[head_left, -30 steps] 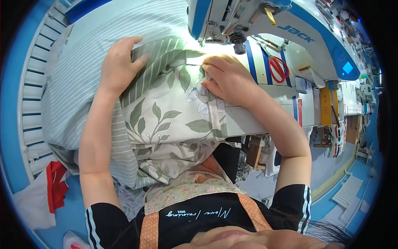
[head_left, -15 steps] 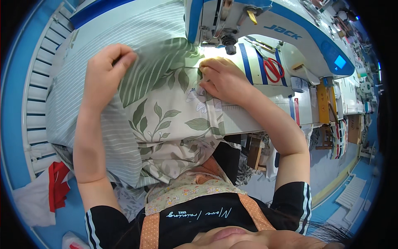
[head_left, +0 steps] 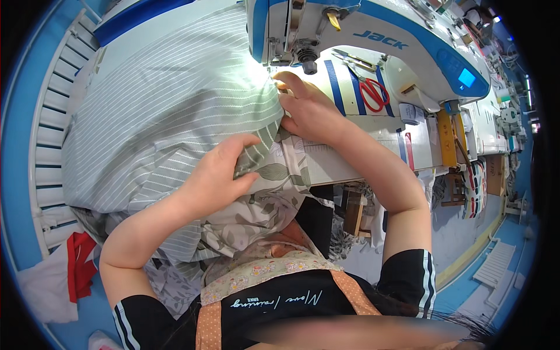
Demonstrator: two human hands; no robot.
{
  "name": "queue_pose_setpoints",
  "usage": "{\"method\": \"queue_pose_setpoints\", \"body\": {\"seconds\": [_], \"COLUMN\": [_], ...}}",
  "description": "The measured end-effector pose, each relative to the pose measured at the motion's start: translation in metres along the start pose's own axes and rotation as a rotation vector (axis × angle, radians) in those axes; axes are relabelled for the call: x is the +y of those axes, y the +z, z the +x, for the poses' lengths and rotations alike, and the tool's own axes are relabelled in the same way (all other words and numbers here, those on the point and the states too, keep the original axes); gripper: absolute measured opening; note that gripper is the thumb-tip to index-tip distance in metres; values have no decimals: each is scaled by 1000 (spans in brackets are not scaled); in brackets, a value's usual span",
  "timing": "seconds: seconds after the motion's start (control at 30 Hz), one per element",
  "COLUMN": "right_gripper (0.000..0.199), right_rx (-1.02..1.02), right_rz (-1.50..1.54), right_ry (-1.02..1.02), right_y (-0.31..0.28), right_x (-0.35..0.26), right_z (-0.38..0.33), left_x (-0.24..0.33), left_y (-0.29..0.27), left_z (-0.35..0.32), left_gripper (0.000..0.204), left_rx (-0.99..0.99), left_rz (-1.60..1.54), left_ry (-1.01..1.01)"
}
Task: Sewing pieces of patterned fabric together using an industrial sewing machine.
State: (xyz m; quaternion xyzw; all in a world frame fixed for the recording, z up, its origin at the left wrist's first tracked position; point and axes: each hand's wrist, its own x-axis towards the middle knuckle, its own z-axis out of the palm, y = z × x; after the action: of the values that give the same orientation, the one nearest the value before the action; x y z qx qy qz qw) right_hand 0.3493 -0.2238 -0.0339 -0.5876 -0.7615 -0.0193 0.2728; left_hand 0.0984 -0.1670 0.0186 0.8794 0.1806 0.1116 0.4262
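Light green-and-white striped fabric (head_left: 169,134) spreads over the sewing machine's bed and drapes toward my lap. Its turned-back edge lies over leaf-print cream fabric (head_left: 274,170). My left hand (head_left: 220,170) is curved around a fold of the striped fabric, thumb and forefinger on either side of a darker green flap; its other fingers are hidden. Close to the needle area of the white-and-blue sewing machine (head_left: 373,23), my right hand (head_left: 310,109) pinches the fabric edge. The machine's lamp washes out the spot beside its fingertips, so the stitching point cannot be made out.
Red-handled scissors (head_left: 373,93) lie on the table right of the machine head, near a metal tool (head_left: 353,60). A yellow box (head_left: 449,137) stands at the table's right side. White rails (head_left: 49,140) run along the left. Red-and-white cloth (head_left: 55,280) hangs lower left.
My left hand has come right and toward me, carrying the striped fabric over the leaf print and covering much of it. The right hand stays by the needle area, fingers slightly shifted.
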Motion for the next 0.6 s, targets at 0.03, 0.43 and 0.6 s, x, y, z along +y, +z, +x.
{"method": "queue_pose_setpoints", "body": {"seconds": [0.03,0.43,0.6], "right_gripper": [19,19,21], "right_rx": [15,-56,-28], "right_rz": [7,-49,-34], "right_ry": [-12,1,-10], "right_y": [-1,-2,2], "right_x": [-1,0,0], "right_z": [0,-2,-3], "left_x": [-1,-1,-52], "left_y": [1,-43,-9], "left_z": [1,72,95], "left_gripper": [36,28,27], "left_rx": [12,-214,98], "left_rz": [-2,266,473], "left_ry": [-14,68,206]}}
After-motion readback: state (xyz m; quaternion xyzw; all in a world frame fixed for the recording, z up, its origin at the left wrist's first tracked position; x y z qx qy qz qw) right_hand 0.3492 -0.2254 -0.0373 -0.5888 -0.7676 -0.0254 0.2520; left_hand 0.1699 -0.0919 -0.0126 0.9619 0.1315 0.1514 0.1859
